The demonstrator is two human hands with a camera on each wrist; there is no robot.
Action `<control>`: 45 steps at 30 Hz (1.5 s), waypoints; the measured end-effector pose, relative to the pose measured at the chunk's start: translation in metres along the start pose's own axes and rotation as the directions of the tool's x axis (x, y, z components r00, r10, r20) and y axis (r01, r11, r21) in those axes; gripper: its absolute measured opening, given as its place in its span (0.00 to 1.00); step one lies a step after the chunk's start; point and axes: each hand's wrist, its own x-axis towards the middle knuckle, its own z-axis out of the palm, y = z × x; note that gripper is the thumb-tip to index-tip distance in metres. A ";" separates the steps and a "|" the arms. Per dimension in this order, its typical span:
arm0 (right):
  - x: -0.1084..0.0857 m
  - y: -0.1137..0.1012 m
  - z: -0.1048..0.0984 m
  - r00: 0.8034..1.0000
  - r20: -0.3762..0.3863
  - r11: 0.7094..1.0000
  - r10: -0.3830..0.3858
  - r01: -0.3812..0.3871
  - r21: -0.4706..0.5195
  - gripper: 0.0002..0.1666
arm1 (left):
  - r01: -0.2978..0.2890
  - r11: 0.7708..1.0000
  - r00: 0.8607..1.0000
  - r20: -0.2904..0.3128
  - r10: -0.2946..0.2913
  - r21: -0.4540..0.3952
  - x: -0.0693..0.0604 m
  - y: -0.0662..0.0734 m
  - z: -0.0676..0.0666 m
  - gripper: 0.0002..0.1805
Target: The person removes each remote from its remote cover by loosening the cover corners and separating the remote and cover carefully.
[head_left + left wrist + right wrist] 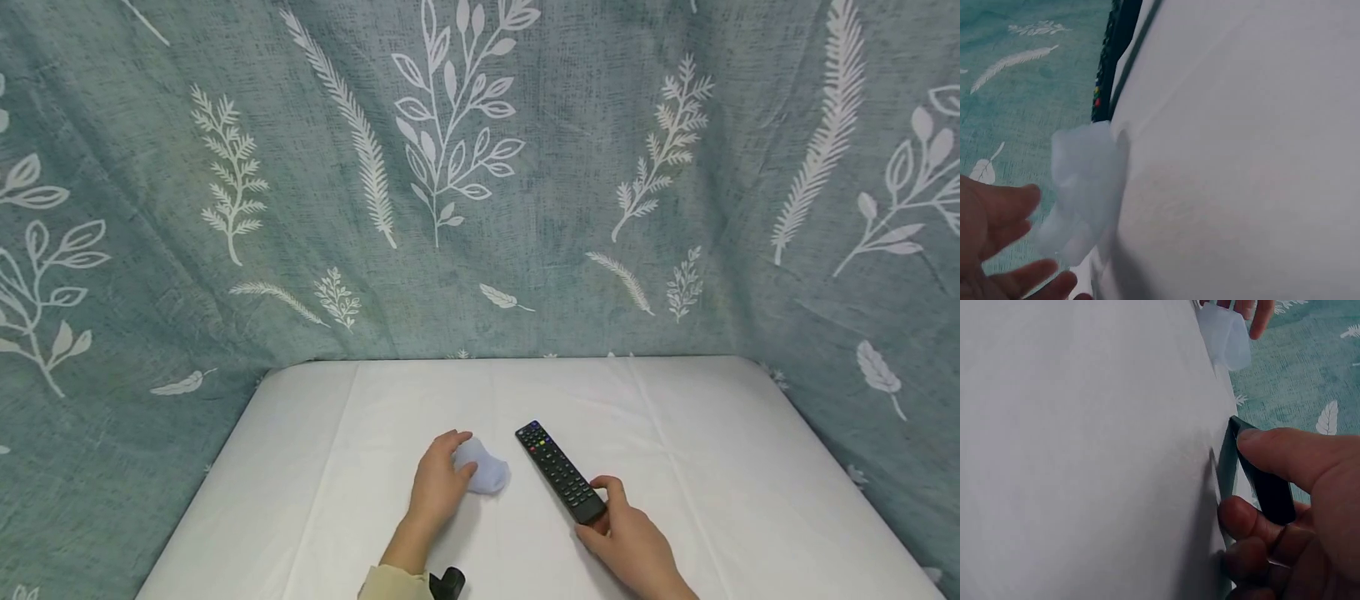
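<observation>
On the white-covered table lies a small pale blue, slightly translucent soft thing (483, 469); its exact kind I cannot tell. My left hand (438, 485) curves loosely round its left side. In the left wrist view, a gap shows between the fingers of that hand (1007, 240) and the pale blue thing (1085, 187). My right hand (636, 543) holds a black remote control (561, 471) by its near end, thumb on one side and fingers on the other. The right wrist view shows the thumb pressed to the remote's end (1267, 487), with curled fingers below.
A white cloth (405, 392) covers the table, with faint creases. Behind it and at both sides hangs a teal curtain (555, 167) printed with white leaves. A black strap piece (447, 582) sits by my left cuff.
</observation>
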 end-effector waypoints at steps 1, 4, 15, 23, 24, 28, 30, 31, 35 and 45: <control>-0.001 -0.001 0.001 1.000 0.003 1.000 -0.005 0.005 -0.014 0.41 | 0.004 1.000 1.000 -0.021 -0.004 0.022 -0.002 0.001 0.002 0.26; -0.002 -0.005 0.003 1.000 0.002 0.999 -0.016 0.016 -0.044 0.41 | 0.037 0.996 0.997 -0.074 -0.031 0.084 -0.007 0.004 0.008 0.34; -0.004 -0.018 0.009 1.000 -0.021 0.993 -0.015 0.013 -0.114 0.41 | 0.025 0.974 0.994 -0.111 0.001 0.227 -0.010 0.007 0.023 0.52; 0.003 -0.008 -0.005 1.000 0.016 0.995 -0.020 0.022 -0.102 0.46 | 0.024 0.981 0.998 -0.061 -0.012 0.193 -0.010 0.010 0.025 0.42; 0.005 -0.006 -0.008 0.999 0.008 0.995 -0.034 0.034 -0.097 0.46 | 0.024 0.983 0.998 -0.057 -0.013 0.184 -0.010 0.010 0.024 0.41; 0.018 0.002 -0.018 0.988 -0.045 0.985 -0.145 0.139 -0.103 0.45 | 0.009 0.990 1.000 -0.031 -0.004 0.143 -0.010 0.008 0.021 0.39; 0.025 0.006 -0.019 0.971 -0.069 0.968 -0.228 0.219 -0.121 0.44 | -0.016 0.993 1.000 -0.013 0.017 0.116 -0.010 0.007 0.019 0.40; 0.028 0.007 -0.019 0.961 -0.071 0.958 -0.268 0.258 -0.124 0.44 | -0.028 0.994 1.000 -0.001 0.029 0.104 -0.010 0.006 0.018 0.40; 0.040 0.010 -0.016 0.921 -0.029 0.917 -0.387 0.382 -0.110 0.45 | -0.083 0.994 0.995 0.061 0.078 0.075 -0.008 0.003 0.013 0.41; 0.059 0.003 -0.011 0.882 0.123 0.879 -0.455 0.467 -0.092 0.45 | -0.119 0.992 0.970 0.219 0.106 0.047 -0.008 0.000 0.004 0.40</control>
